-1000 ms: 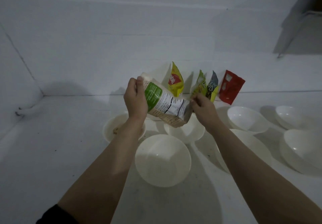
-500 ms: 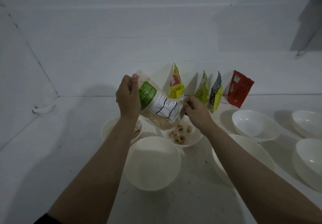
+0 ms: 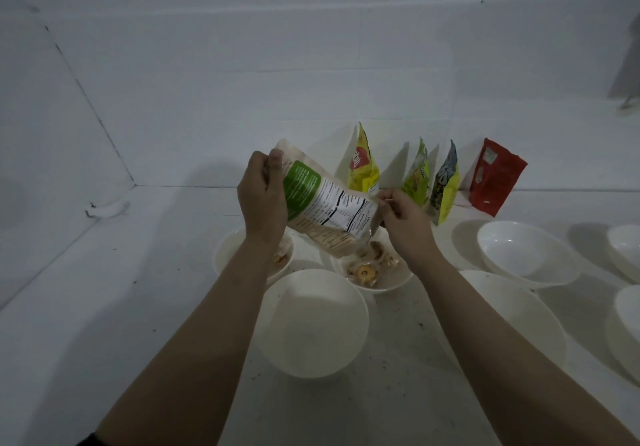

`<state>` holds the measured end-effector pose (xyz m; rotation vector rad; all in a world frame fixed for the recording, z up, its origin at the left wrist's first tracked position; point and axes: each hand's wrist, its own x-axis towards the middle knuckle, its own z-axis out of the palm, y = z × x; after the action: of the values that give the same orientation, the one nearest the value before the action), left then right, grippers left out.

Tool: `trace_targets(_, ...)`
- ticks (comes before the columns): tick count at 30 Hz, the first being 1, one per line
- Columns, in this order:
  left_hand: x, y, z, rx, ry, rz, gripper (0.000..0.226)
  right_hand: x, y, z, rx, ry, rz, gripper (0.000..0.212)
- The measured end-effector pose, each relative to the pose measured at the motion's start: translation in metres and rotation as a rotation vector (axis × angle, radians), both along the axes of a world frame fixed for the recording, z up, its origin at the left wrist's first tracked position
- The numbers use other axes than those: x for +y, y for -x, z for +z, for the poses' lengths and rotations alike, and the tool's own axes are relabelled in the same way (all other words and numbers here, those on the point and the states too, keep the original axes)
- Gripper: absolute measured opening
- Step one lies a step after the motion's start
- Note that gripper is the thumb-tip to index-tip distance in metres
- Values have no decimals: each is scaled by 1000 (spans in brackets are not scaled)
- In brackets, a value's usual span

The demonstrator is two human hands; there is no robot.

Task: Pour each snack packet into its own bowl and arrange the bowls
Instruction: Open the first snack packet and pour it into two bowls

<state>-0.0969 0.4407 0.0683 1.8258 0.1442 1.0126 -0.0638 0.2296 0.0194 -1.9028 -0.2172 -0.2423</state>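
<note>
- White walls meet a white bench [image 3: 104, 307] in a dim room, its far left corner in view.
- Left hand [image 3: 263, 199] grips the raised bottom end of a tan snack packet [image 3: 325, 206] with a green panel; fingers curled round it.
- Right hand [image 3: 401, 217] pinches the packet's lower corner by the opening, thumb and fingers pressed on the film.
- Change: a second ago the small bowl [image 3: 372, 272] beneath showed no snacks; now round, ring-like pieces lie in it, so the pour is under way.
- Packet hangs in the air over that bowl, near the bench's back edge. Its long axis slants from upper left down to lower right, mouth pointing down into the bowl.
- Another small bowl [image 3: 239, 255] to the left, partly hidden by the forearm, already holds some snack.
- Four unpoured packets lean against the back wall: yellow [image 3: 362, 165], green [image 3: 417, 175], grey-yellow [image 3: 445, 185], red [image 3: 497, 175]. A larger bowl with nothing in it [image 3: 311, 321] sits nearer the front edge; more lie to the right.
</note>
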Motion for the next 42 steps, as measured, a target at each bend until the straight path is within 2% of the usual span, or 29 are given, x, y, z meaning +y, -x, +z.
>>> trace_targets(6,9,7,1,-23,-29,10,34,2,2,6,25,-193,11,27)
trace_targets(9,16,12,-9,-70,-38,54,45,5,7,9,28,-266,36,29)
trace_targets(14,9,23,-34,92,337,-120,71,-2,11,1,17,-266,37,24)
trace_targets(17,-7,27,-45,210,378,-217,70,-7,17,0,21,-310,23,32)
trace_targets(20,-17,25,-52,247,440,-325,91,-11,21,0,41,-390,21,33)
trace_targets(21,-19,24,-50,268,490,-332,92,-12,22,0,48,-416,20,31)
trace_targets(24,-23,20,-43,251,776,-357,58,-18,23,1,65,-510,5,20)
trace_targets(25,-24,20,-43,240,816,-391,55,-20,23,1,74,-548,7,18)
trace_targets(26,-24,22,-41,260,797,-422,61,-21,24,1,84,-591,17,17)
trace_targets(29,-22,24,-45,361,583,-498,130,-22,27,3,151,-708,53,17)
trace_targets(30,-22,22,-46,396,483,-514,134,-22,28,2,167,-746,64,18)
trace_targets(32,-23,20,-40,413,329,-580,122,-24,31,4,190,-792,72,19)
trace_targets(36,-27,12,-24,299,279,-700,76,-30,36,4,284,-741,94,20)
trace_targets(37,-30,12,-20,276,259,-693,64,-30,38,4,296,-682,78,20)
trace_targets(39,-37,11,-14,247,247,-687,45,-33,38,4,224,-436,-28,17)
trace_targets(41,-44,11,-11,221,243,-717,37,-34,40,11,99,-207,-95,22)
trace_targets(42,-47,9,-10,219,240,-729,36,-32,43,18,71,-169,-61,26)
